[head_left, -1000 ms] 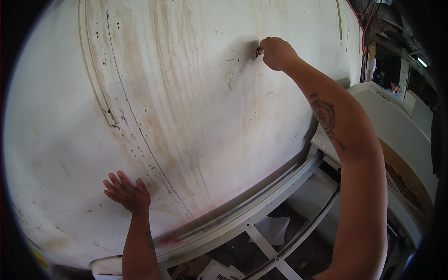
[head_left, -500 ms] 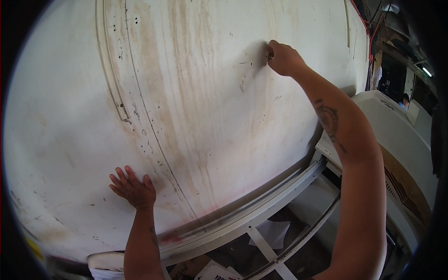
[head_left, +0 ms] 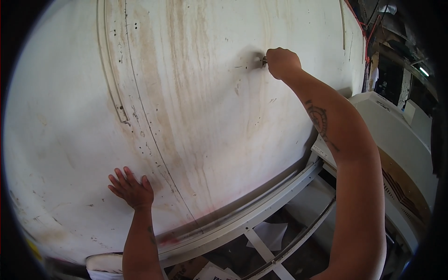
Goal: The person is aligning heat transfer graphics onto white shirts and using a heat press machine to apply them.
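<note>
In front of me stands a large off-white panel (head_left: 219, 116) with brown vertical streaks, small dark holes and a thin dark seam line. My left hand (head_left: 134, 189) lies on the lower left of this panel, fingers spread, holding nothing. Up at the right, my right hand (head_left: 283, 62) is closed in a fist close to the panel. A small dark, metallic-looking piece (head_left: 264, 60) sticks out of that fist toward the surface; its kind is too small and hidden to tell. The fist's shadow falls on the panel beside it.
Below the panel runs a white metal frame (head_left: 233, 233) with crossbars. Papers (head_left: 217, 271) and a white sheet (head_left: 267, 234) lie under it. On the right is a bulky white casing (head_left: 396, 123) with a brown slotted section. A narrow trim strip (head_left: 110, 70) runs down the panel's upper left.
My right fist has turned and shifted slightly down, and the small piece in it shows more toward the panel. My left hand stays flat in the same place.
</note>
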`<state>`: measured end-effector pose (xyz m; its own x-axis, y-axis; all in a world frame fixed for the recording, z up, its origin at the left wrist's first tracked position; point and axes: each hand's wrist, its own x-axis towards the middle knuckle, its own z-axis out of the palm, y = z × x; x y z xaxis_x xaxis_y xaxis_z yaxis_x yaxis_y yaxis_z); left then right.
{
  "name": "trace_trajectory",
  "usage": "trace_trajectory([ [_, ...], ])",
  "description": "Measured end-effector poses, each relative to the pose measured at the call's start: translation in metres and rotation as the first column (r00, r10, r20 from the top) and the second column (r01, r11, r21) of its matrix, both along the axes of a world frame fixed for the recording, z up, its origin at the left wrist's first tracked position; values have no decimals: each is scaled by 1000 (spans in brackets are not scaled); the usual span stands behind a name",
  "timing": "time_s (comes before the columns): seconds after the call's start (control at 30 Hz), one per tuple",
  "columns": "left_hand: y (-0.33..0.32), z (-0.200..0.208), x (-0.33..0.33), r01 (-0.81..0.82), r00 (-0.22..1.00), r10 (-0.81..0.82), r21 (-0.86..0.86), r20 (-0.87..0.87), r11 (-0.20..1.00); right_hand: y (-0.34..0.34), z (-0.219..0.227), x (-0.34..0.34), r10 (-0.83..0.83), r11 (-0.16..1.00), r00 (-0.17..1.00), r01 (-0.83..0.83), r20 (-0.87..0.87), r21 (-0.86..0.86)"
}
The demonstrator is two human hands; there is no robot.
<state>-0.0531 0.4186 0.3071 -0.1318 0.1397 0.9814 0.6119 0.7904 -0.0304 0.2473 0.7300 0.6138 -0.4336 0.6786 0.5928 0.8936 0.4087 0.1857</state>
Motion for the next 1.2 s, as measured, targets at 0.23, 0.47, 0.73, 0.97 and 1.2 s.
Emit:
trace_trajectory([
  [0.23,-4,0,0,-13,1000,13,-7,28,1000,-17,1,27,-21,1000,998,20,61,16],
  [0.47,-3,2,3,-10,1000,10,6,-7,1000,-7,-2,2,-44,998,993,39,114,47],
  [0.73,-7,0,4,21,1000,-21,11,15,1000,-35,-13,44,25,998,993,-31,119,47],
  [0.97,-2,-1,-2,29,1000,-29,23,2,999,-33,-16,71,21,993,997,-30,74,118],
  [1.2,-10,3,1,18,999,-16,55,-32,998,-21,-5,27,59,991,997,-64,46,120],
])
